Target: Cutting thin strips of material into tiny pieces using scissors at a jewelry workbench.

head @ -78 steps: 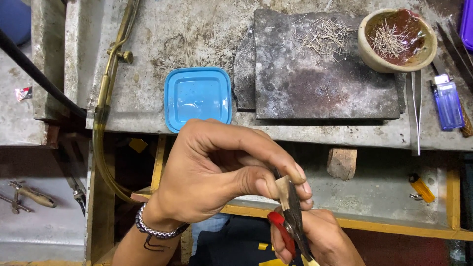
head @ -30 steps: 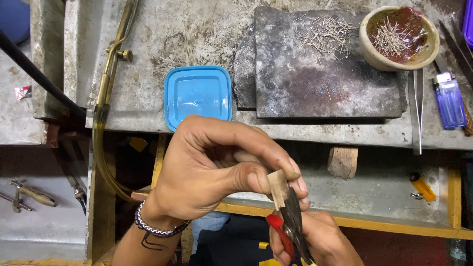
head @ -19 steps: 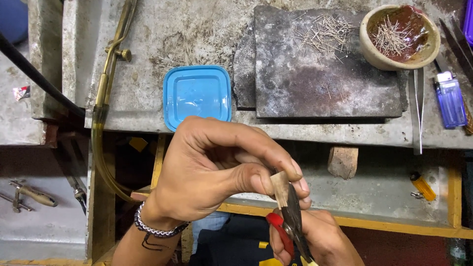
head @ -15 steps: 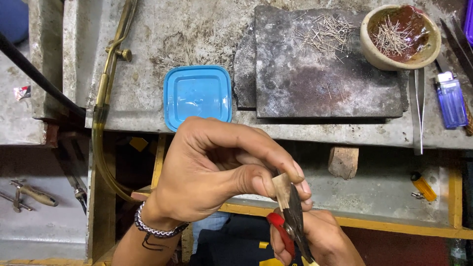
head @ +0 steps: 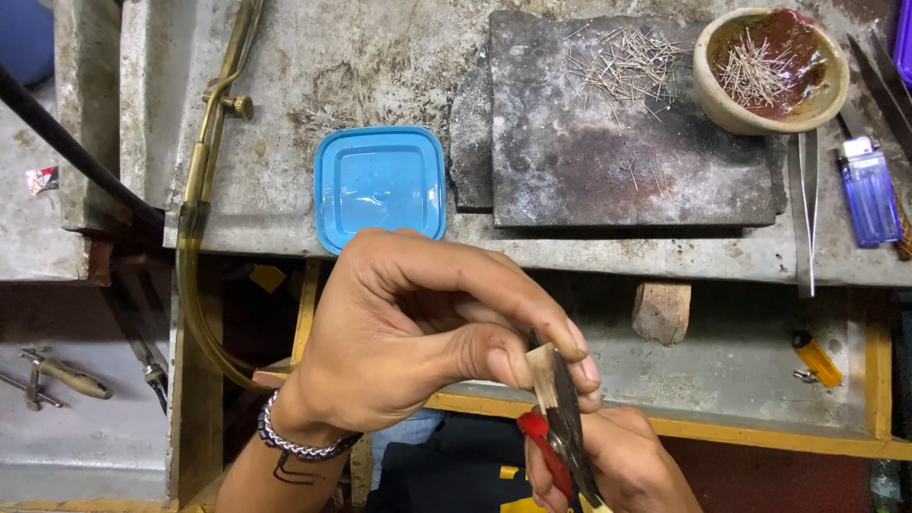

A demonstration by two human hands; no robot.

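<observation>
A left hand (head: 418, 342) pinches a small pale strip (head: 543, 372) upright between thumb and fingertips. Just below it, the right hand (head: 617, 465) is clenched around red-handled pliers (head: 560, 437), whose dark jaws lie against the strip, touching the left fingertips. Beyond the hands, on the grey bench (head: 313, 85), sit a blue plastic lid (head: 380, 185), a dark slab (head: 627, 142) scattered with thin wire bits, and a clay bowl (head: 769, 71).
</observation>
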